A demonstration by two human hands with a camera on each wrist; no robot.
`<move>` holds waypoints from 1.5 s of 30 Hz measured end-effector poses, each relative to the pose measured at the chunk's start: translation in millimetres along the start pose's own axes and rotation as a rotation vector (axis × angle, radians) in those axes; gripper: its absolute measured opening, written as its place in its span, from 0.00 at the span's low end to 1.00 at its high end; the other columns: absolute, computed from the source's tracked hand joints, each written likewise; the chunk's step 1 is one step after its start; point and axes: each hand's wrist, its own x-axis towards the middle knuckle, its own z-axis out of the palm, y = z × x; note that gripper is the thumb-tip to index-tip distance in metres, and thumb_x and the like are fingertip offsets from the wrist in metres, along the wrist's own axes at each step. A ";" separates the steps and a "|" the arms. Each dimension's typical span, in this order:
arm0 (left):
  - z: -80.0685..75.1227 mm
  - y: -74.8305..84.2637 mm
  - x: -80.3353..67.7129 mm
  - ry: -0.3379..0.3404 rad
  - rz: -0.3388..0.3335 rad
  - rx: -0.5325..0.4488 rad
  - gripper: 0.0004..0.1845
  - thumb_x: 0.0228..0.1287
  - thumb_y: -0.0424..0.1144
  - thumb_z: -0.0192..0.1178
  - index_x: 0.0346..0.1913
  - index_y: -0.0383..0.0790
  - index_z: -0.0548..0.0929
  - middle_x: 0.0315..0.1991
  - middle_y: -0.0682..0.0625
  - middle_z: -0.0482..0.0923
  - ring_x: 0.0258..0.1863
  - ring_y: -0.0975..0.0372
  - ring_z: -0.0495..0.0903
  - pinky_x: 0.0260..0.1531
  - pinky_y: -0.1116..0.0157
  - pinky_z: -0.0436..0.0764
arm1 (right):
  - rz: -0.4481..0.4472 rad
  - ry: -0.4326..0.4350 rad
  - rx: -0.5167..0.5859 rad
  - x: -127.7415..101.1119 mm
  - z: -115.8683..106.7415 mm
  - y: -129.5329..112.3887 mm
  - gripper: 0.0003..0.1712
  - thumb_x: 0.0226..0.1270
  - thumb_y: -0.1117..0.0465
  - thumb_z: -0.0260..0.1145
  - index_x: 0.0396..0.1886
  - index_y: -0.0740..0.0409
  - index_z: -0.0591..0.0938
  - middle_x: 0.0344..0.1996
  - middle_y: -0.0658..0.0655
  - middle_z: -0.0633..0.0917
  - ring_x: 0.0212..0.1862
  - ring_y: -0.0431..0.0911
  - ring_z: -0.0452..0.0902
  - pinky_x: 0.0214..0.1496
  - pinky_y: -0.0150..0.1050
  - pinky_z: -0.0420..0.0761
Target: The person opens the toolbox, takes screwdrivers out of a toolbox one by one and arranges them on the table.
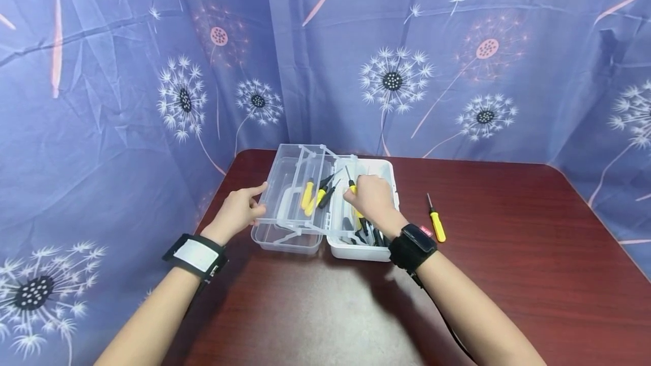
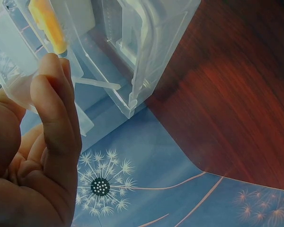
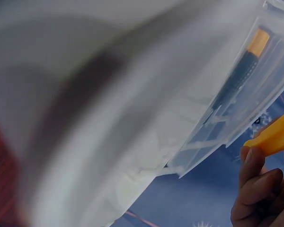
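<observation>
- The surface is a dark red-brown wooden table (image 1: 508, 275) with rounded corners; its top is glossy and reflects a pale light near the front edge.
- Behind the table and on both sides hangs a blue-violet curtain (image 1: 102, 100) printed with white and pink dandelion heads; it closes the room around the table, and it shows creases.
- Near the far left part of the table stands a clear plastic toolbox (image 1: 356, 244), open, with a transparent tray (image 1: 285, 230) swung out to the left.
- In the tray lie yellow-handled screwdrivers (image 1: 311, 195), side by side and a little tilted.
- The left hand (image 1: 239, 212) rests against the left edge of the tray; the fingers are nearly straight and touch the plastic wall, and they do not curl round it. In the left wrist view the fingers (image 2: 57, 109) lie just beside the clear wall.
- The right hand (image 1: 370, 196) is over the white part of the box and pinches a yellow-handled screwdriver (image 1: 352, 185) between fingers and thumb; its dark shaft points up and away. In the right wrist view the yellow handle (image 3: 274, 137) sits at the fingertips (image 3: 252, 163).
- One more screwdriver (image 1: 435, 220) lies alone on the table, just to the right of the box and apart from it.
- Both forearms carry black wrist bands.
</observation>
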 end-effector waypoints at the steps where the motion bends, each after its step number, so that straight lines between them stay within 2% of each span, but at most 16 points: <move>1: -0.3 -0.2 0.0 -0.001 0.005 0.002 0.33 0.58 0.32 0.58 0.69 0.40 0.67 0.17 0.47 0.79 0.13 0.66 0.77 0.18 0.69 0.73 | 0.010 -0.009 -0.004 -0.1 -0.7 2.1 0.26 0.56 0.52 0.59 0.05 0.48 0.59 0.09 0.45 0.57 0.16 0.43 0.61 0.15 0.37 0.60; 6: -0.5 -0.8 -0.3 -0.002 0.015 0.006 0.33 0.58 0.32 0.57 0.69 0.39 0.67 0.16 0.48 0.79 0.13 0.67 0.78 0.18 0.69 0.73 | 0.048 -0.033 -0.014 -1.7 -4.0 12.7 0.27 0.58 0.51 0.60 0.04 0.49 0.62 0.08 0.45 0.59 0.16 0.44 0.62 0.17 0.37 0.62; 11: -0.3 -1.3 -0.9 -0.007 0.018 0.003 0.33 0.58 0.32 0.57 0.69 0.39 0.67 0.15 0.48 0.78 0.12 0.67 0.77 0.18 0.68 0.73 | 0.039 -0.018 -0.011 -3.8 -7.1 22.5 0.30 0.61 0.50 0.61 0.04 0.49 0.61 0.08 0.45 0.56 0.14 0.43 0.58 0.17 0.35 0.59; 19: -0.4 -0.6 1.8 0.002 0.015 0.010 0.33 0.57 0.32 0.57 0.69 0.40 0.68 0.16 0.48 0.78 0.13 0.67 0.78 0.18 0.69 0.73 | 0.066 0.012 -0.001 -8.1 -13.0 40.9 0.30 0.60 0.51 0.63 0.04 0.50 0.60 0.08 0.46 0.54 0.14 0.42 0.54 0.16 0.35 0.56; 32: -0.4 -0.1 -0.7 -0.011 0.010 0.005 0.33 0.58 0.32 0.57 0.69 0.39 0.67 0.17 0.47 0.79 0.13 0.66 0.77 0.17 0.69 0.71 | 0.139 0.067 -0.007 -19.4 -19.4 76.3 0.25 0.54 0.52 0.61 0.05 0.51 0.60 0.09 0.46 0.57 0.16 0.46 0.61 0.17 0.39 0.61; 38: 0.2 -0.3 -1.4 0.001 0.014 -0.012 0.33 0.57 0.31 0.57 0.69 0.38 0.67 0.17 0.47 0.79 0.13 0.66 0.78 0.17 0.69 0.72 | 0.151 0.071 0.014 -24.1 -22.0 88.7 0.24 0.55 0.55 0.59 0.04 0.52 0.63 0.07 0.47 0.59 0.13 0.46 0.62 0.16 0.37 0.59; 45: 1.9 -1.6 -1.5 0.008 0.033 -0.011 0.33 0.56 0.31 0.56 0.68 0.36 0.68 0.15 0.49 0.78 0.12 0.67 0.77 0.16 0.69 0.72 | 0.174 0.093 0.012 -32.2 -25.0 104.3 0.23 0.54 0.55 0.60 0.04 0.53 0.65 0.05 0.49 0.64 0.12 0.48 0.65 0.15 0.37 0.60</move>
